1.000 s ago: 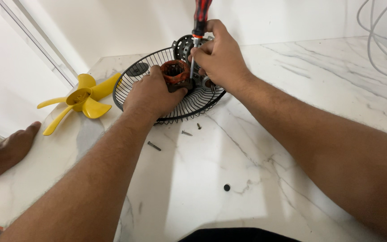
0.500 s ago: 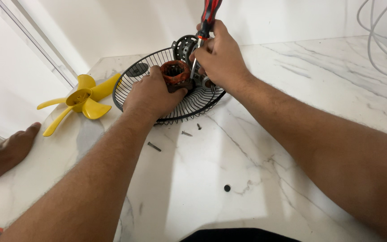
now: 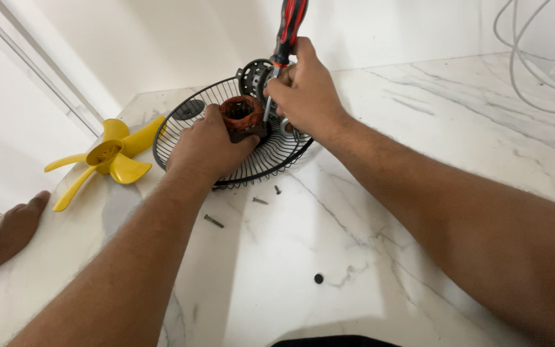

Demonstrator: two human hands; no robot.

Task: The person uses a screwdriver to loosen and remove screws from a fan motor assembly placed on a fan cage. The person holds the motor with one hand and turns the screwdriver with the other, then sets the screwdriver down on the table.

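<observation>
My left hand (image 3: 205, 146) grips a rusty-orange fan motor core (image 3: 241, 114) that rests inside a black wire fan guard (image 3: 187, 132) on the white marble table. My right hand (image 3: 306, 90) is closed around a red-and-black screwdriver (image 3: 286, 31), held nearly upright with its tip down beside the motor core. A dark round motor housing part (image 3: 252, 74) sits at the guard's far rim, behind the hands.
A yellow fan blade (image 3: 105, 157) lies left of the guard. Loose screws (image 3: 213, 221) and a small black round piece (image 3: 318, 278) lie on the marble (image 3: 419, 270). Another person's hand (image 3: 4, 232) rests at the left edge. White cables (image 3: 534, 64) run at top right.
The screwdriver handle has tilted slightly and my right hand has shifted a little around it. My left hand stays on the motor core.
</observation>
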